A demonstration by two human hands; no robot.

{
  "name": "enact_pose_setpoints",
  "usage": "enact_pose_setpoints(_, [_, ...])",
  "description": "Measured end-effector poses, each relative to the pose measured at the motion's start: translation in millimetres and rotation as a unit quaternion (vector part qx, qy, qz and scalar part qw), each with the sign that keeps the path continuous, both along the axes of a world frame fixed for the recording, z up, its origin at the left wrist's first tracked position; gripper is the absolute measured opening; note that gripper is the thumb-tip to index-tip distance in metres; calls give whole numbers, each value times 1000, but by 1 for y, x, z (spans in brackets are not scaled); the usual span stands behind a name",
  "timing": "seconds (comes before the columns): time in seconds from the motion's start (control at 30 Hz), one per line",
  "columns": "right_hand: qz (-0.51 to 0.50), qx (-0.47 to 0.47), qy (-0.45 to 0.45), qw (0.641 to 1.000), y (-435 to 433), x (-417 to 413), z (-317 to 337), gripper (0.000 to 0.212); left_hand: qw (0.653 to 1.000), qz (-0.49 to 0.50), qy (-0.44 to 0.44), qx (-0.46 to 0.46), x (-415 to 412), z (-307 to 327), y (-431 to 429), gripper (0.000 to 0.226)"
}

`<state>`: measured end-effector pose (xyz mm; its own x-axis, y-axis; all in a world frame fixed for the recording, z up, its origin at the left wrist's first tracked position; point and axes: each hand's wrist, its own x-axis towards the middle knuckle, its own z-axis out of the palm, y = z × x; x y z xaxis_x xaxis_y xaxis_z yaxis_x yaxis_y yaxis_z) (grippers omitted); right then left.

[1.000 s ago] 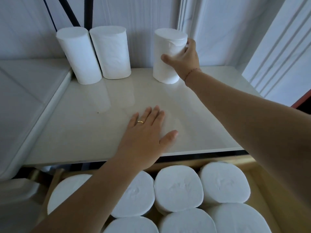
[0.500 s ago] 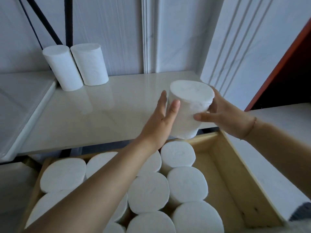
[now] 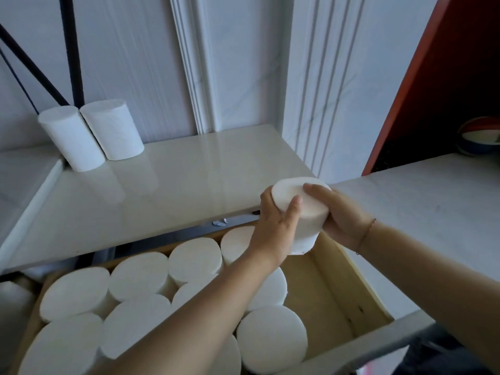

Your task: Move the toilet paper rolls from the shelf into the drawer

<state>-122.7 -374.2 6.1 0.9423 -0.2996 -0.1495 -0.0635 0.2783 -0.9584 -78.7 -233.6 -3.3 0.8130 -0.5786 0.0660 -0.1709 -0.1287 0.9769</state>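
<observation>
Both hands hold one white toilet paper roll [image 3: 305, 212] upright over the back right corner of the open wooden drawer [image 3: 338, 288]. My left hand [image 3: 273, 228] grips its left side, my right hand [image 3: 341, 215] its right side and top. Several white rolls [image 3: 140, 274] stand on end in the drawer and fill its left and middle. Two more rolls [image 3: 92, 136] stand side by side at the back left of the glossy white shelf [image 3: 189, 180].
A strip of bare drawer floor [image 3: 319, 301] runs along the drawer's right wall. A white counter [image 3: 433, 212] lies to the right, with a striped bowl [image 3: 479, 139] in a dark, red-edged opening. Black rods [image 3: 73, 50] lean behind the shelf rolls.
The roll came off the shelf in my right hand, my left hand joined it, and both carried it forward, right and down over the drawer's back right corner.
</observation>
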Motion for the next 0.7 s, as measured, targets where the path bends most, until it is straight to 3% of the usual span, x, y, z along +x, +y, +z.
enact_pose_setpoints(0.13, [-13,-17,17,1000,-2,8,-15,33,995,25,-32,87,5,-18,0,58])
enact_pose_setpoints(0.23, [-24,-10,15,1000,-6,12,-28,26,979,48,-114,163,6,-29,1,57])
enact_pose_setpoints(0.47, [-14,31,23,999,-4,15,-59,21,945,-25,-257,201,11,-55,0,53])
enact_pose_setpoints(0.6, [-12,8,23,1000,-6,14,-64,36,891,-43,-347,292,19,-64,6,58])
enact_pose_setpoints(0.7, [-36,-61,40,997,-1,14,-66,37,874,-63,-366,312,24,-67,12,57])
